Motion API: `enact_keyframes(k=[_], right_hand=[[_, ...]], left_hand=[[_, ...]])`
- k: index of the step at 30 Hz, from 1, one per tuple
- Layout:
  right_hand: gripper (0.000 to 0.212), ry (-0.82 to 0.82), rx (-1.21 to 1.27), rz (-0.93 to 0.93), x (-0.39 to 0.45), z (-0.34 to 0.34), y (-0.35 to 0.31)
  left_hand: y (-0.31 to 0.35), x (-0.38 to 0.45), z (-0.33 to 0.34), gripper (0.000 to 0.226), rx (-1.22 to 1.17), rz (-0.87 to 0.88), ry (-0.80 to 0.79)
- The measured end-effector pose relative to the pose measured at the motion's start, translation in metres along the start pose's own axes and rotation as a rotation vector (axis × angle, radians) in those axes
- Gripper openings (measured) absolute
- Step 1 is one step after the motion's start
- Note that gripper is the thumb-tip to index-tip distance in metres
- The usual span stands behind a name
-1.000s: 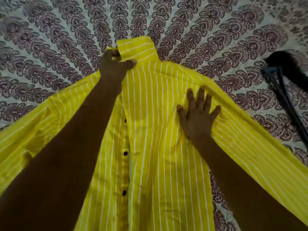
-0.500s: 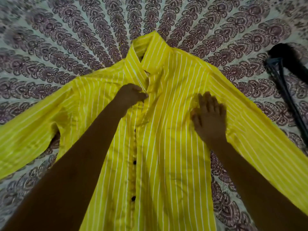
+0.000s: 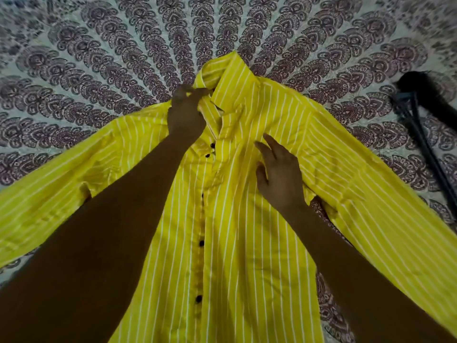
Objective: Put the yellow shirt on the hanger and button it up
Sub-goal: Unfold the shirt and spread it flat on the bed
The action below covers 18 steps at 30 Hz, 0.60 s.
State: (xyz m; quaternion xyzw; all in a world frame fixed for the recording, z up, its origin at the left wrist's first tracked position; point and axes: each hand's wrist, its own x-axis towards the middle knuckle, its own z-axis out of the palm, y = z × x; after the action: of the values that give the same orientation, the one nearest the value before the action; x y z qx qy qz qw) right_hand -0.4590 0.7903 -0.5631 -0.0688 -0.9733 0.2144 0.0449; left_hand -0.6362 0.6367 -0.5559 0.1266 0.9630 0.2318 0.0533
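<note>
Lifted off the yellow shirt (image 3: 247,219), the right hand (image 3: 279,174) hovers relaxed while the left hand (image 3: 186,112) pinches the collar (image 3: 230,73), so buttoning seems near.

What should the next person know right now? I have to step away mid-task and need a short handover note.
Left hand: pinches the shirt's fabric beside the collar.
Right hand: open, fingers on the chest of the yellow shirt.
Shirt lies front-up with sleeves spread on the patterned bedsheet; black buttons run down the placket.
Dark hanger-like object lies apart at the right.
Done: shirt laid out.
Left: hanging and buttoning; whether any button is fastened is unclear.
</note>
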Motion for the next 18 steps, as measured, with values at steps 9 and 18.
enact_keyframes(k=[9,18], right_hand=[[0.075,-0.37,-0.078,-0.201,0.173,0.018,-0.023],[0.034,-0.501,-0.112,-0.367,0.236,0.005,-0.012]], left_hand=[[-0.02,0.065,-0.014,0.049,0.38,0.336,-0.398],[-0.028,0.102,-0.03,0.025,0.218,0.516,-0.35]])
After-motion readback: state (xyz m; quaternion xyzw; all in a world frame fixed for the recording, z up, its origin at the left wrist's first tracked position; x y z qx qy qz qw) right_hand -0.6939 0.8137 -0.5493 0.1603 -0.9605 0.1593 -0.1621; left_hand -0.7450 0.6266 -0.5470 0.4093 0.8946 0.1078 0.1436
